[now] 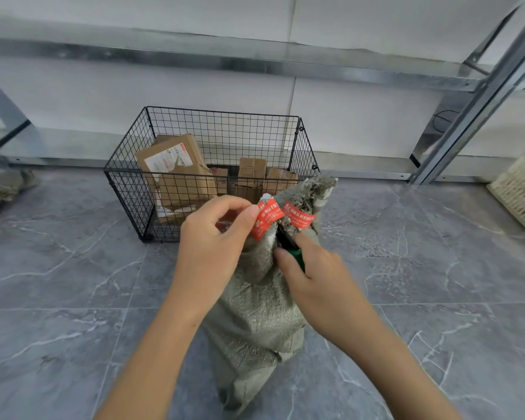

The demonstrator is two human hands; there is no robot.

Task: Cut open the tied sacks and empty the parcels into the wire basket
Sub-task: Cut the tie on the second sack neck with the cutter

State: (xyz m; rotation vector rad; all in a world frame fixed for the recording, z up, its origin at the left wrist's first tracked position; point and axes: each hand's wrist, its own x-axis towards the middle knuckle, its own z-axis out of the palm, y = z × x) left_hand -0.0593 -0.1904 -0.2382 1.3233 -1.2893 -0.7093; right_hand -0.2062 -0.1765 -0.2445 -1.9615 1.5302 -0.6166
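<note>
A grey-green woven sack [255, 316] stands on the floor in front of me, its neck bound with a red printed tie [297, 215]. My left hand [212, 237] pinches one end of the red tie beside the neck. My right hand [312, 274] grips a green-handled cutter [294, 253] whose dark blades sit at the sack's neck, between the two red tie ends. Just behind the sack stands the black wire basket [128, 189] with several brown cardboard parcels [176, 168] inside.
Another grey sack [0, 189] lies on the floor at far left. A cream woven basket [522, 189] sits at the right edge. Metal shelving rails [467, 116] run along the white wall behind. The floor is grey marbled tile.
</note>
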